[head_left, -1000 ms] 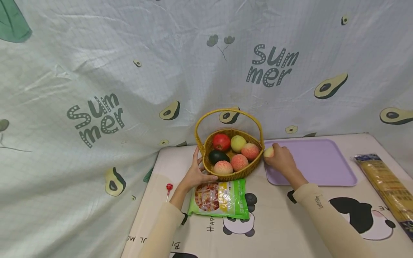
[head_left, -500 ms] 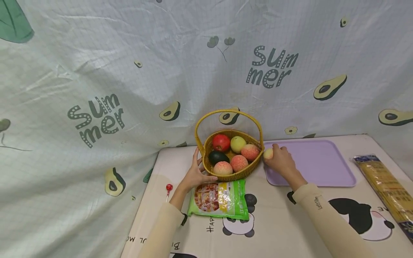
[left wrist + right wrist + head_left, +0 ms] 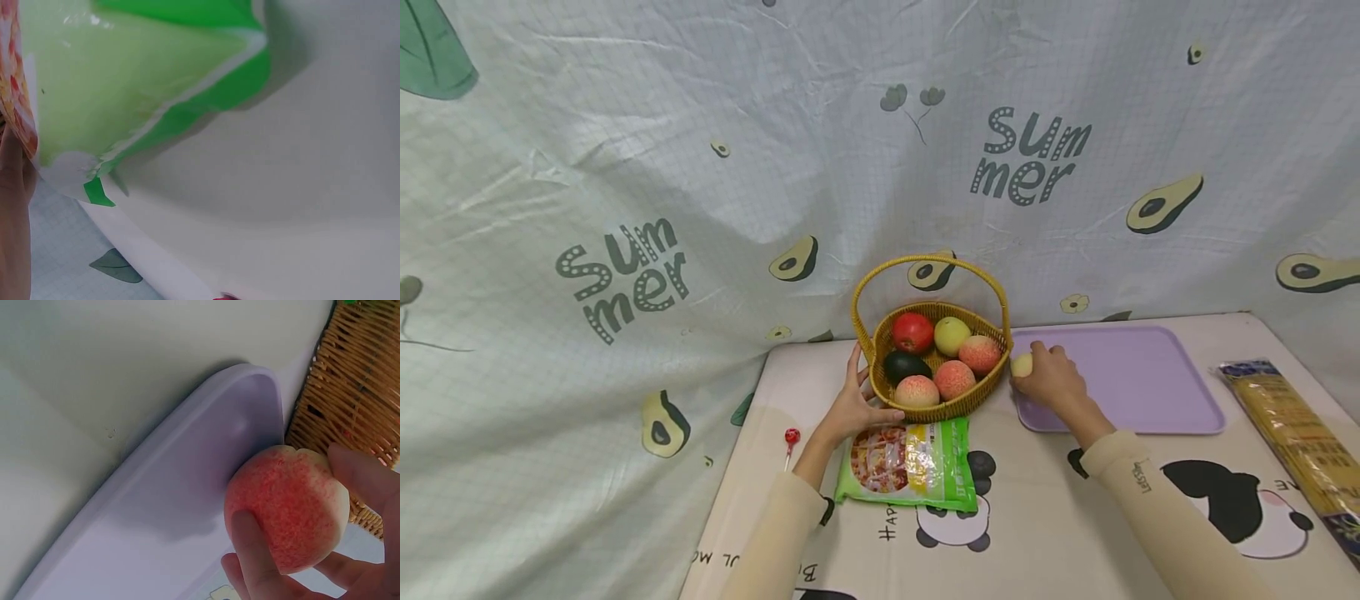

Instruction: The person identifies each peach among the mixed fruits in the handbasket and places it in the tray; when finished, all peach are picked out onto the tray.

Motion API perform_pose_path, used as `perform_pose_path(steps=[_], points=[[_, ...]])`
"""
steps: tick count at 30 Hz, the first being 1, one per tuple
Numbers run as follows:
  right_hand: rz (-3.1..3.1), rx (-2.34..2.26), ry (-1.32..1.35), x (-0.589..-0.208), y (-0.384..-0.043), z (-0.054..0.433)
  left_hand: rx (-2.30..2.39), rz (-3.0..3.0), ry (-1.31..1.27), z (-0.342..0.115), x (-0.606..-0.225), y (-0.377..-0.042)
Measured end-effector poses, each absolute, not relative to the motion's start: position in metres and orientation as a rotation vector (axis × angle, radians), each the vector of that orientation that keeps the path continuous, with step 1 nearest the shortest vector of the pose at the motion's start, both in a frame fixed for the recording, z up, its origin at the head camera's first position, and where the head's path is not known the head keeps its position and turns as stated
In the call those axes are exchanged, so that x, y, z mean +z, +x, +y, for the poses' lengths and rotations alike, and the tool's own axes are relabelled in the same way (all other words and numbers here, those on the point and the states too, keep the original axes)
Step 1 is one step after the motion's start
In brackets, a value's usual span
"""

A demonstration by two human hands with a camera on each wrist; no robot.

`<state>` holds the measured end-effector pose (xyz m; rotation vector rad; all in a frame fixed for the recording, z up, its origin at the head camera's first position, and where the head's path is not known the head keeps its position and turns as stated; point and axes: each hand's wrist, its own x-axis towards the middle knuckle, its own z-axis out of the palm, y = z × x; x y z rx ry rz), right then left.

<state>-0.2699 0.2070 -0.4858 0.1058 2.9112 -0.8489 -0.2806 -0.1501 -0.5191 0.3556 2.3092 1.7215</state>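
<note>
A peach [image 3: 284, 506] with a red blush and a pale side is gripped between the thumb and fingers of my right hand [image 3: 1051, 379]. It is over the left end of a lilac tray [image 3: 1123, 421], right beside a woven basket [image 3: 951, 410] with a tall hoop handle. My left hand [image 3: 852, 407] holds the basket at its lower left, fingers along the side and thumb across the front. Inside the basket lie several peaches [image 3: 955, 381], a red round fruit [image 3: 913, 333], a yellow-green fruit [image 3: 952, 336] and a dark green avocado [image 3: 906, 367].
In front of the basket lies a green food packet [image 3: 955, 467], close under my left wrist. A red lollipop [image 3: 792, 436] is to the left. A long yellow packet [image 3: 1292, 433] lies at the right, past the tray. A printed cloth [image 3: 850, 167] hangs behind the table.
My right hand has come slightly lower with the peach, which shows more of its pale side in the head view. My left hand and the basket have stayed in place.
</note>
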Motion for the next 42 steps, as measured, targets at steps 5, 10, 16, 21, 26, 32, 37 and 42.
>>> perform_pose_path(steps=[5, 10, 16, 21, 26, 32, 37, 42], points=[[2.899, -0.837, 0.096, -0.487, -0.267, 0.206, 1.719, 2.307, 0.346, -0.151, -0.519, -0.28], [2.895, -0.818, 0.086, -0.489, -0.264, 0.204, 1.711, 2.322, 0.339, -0.151, -0.519, -0.28], [2.905, -0.818, 0.08, -0.487, -0.26, 0.203, 1.722, 2.32, 0.337, -0.151, -0.521, -0.281], [2.889, -0.791, 0.102, -0.488, -0.259, 0.202, 1.725, 2.322, 0.333, -0.15, -0.522, -0.281], [2.875, -0.775, 0.089, -0.487, -0.257, 0.202, 1.726, 2.321, 0.332, -0.151, -0.522, -0.281], [2.857, -0.767, 0.073, -0.485, -0.254, 0.201, 1.726, 2.323, 0.338, -0.151, -0.521, -0.281], [2.869, -0.741, 0.07, -0.482, -0.251, 0.2, 1.732, 2.309, 0.342, -0.151, -0.521, -0.28], [2.976, -0.679, 0.049, -0.453, -0.25, 0.19, 1.735, 2.292, 0.345, -0.15, -0.52, -0.279]])
